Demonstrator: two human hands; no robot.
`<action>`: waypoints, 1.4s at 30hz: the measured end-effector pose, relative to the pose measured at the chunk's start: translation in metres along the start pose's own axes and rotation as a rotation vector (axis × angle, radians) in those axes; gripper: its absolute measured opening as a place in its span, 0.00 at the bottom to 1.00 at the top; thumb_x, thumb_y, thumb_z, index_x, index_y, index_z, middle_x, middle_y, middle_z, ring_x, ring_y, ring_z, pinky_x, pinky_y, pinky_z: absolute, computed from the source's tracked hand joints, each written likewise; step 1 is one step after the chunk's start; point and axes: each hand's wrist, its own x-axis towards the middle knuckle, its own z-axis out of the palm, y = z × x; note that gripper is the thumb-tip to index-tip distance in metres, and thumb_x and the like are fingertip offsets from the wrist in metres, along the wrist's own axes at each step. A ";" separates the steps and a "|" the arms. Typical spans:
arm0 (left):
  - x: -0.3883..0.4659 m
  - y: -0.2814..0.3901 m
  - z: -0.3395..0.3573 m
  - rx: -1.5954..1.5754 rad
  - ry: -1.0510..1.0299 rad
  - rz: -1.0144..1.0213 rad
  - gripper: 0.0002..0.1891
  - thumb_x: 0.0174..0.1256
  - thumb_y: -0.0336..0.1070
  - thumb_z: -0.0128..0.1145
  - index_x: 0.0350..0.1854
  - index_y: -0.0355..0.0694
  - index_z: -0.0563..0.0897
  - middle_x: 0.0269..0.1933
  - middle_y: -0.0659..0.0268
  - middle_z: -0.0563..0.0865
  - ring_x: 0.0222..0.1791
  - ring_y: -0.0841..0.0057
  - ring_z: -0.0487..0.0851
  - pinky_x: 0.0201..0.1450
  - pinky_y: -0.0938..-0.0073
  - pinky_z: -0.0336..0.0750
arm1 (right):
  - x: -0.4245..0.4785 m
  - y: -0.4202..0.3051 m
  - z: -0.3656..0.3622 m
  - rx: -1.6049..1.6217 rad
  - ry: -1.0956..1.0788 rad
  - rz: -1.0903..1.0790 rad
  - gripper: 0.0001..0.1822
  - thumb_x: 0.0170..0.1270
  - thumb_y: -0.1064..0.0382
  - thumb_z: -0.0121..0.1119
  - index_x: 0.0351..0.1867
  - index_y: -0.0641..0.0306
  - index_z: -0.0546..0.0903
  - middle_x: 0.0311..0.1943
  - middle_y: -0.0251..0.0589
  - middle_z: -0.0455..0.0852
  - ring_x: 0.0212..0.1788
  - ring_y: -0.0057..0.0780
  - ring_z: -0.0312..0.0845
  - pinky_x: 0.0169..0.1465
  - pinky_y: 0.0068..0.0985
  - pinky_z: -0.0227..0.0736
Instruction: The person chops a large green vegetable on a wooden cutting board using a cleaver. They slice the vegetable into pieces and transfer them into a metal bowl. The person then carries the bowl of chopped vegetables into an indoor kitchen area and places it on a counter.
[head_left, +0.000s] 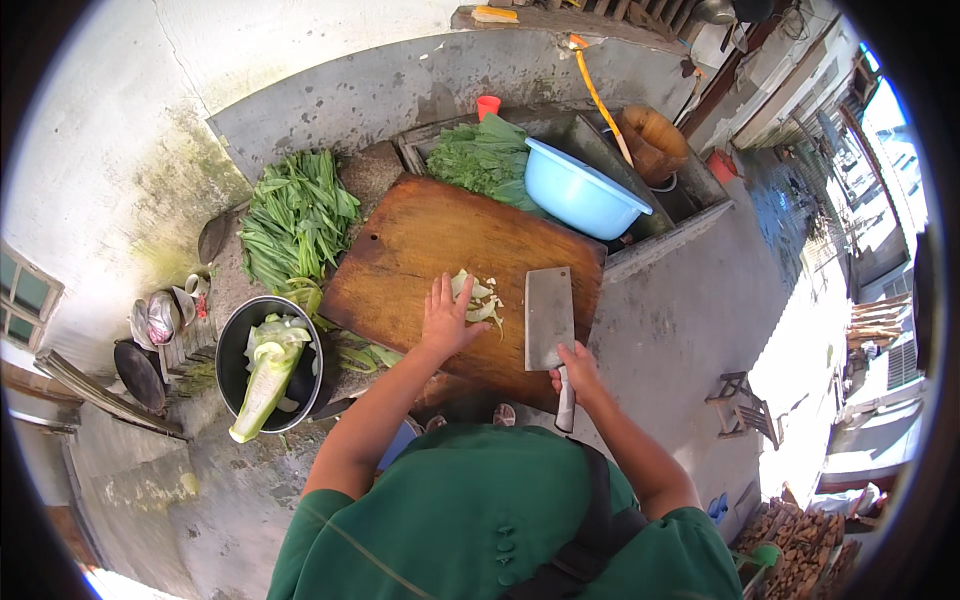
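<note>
My right hand (580, 370) grips the pale handle of a cleaver (548, 315), whose broad blade lies flat over the right part of a worn wooden chopping board (427, 225). Fingers apart, my left hand (448, 319) is over the board's middle, against a small heap of pale green vegetable slices (482, 307). Whether the fingertips press on the slices is hard to tell. Left of the board stands a dark pot (223, 352) with cut pieces and a long peeled pale green stem (266, 382), which leans over its rim.
Long leafy greens (300, 217) lie beyond the pot, with peelings (356, 358) by the board's left edge. Behind the board, a concrete sink (675, 236) holds more greens (480, 157) and a tilted light blue basin (581, 191). A red cup (488, 106) stands behind. A wooden stool (742, 411) is at right.
</note>
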 end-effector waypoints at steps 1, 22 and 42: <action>0.003 0.002 0.004 -0.001 0.014 -0.013 0.49 0.46 0.56 0.65 0.69 0.48 0.52 0.66 0.40 0.53 0.67 0.47 0.53 0.66 0.53 0.53 | 0.002 0.006 -0.002 -0.006 0.004 -0.001 0.10 0.67 0.57 0.49 0.40 0.59 0.67 0.23 0.35 0.71 0.17 0.21 0.67 0.15 0.21 0.65; 0.032 0.009 0.034 -0.264 0.329 0.021 0.32 0.54 0.48 0.61 0.60 0.38 0.69 0.60 0.38 0.65 0.61 0.44 0.62 0.62 0.53 0.59 | 0.023 0.005 0.083 -0.081 -0.229 0.123 0.09 0.67 0.59 0.47 0.37 0.62 0.68 0.18 0.38 0.73 0.14 0.24 0.68 0.15 0.23 0.66; -0.029 -0.067 -0.126 -0.107 0.790 -0.196 0.17 0.56 0.33 0.56 0.49 0.34 0.77 0.55 0.37 0.70 0.56 0.43 0.68 0.60 0.57 0.63 | -0.029 -0.058 0.213 -0.196 -0.650 0.065 0.09 0.66 0.60 0.50 0.40 0.63 0.69 0.22 0.38 0.72 0.17 0.24 0.70 0.14 0.22 0.66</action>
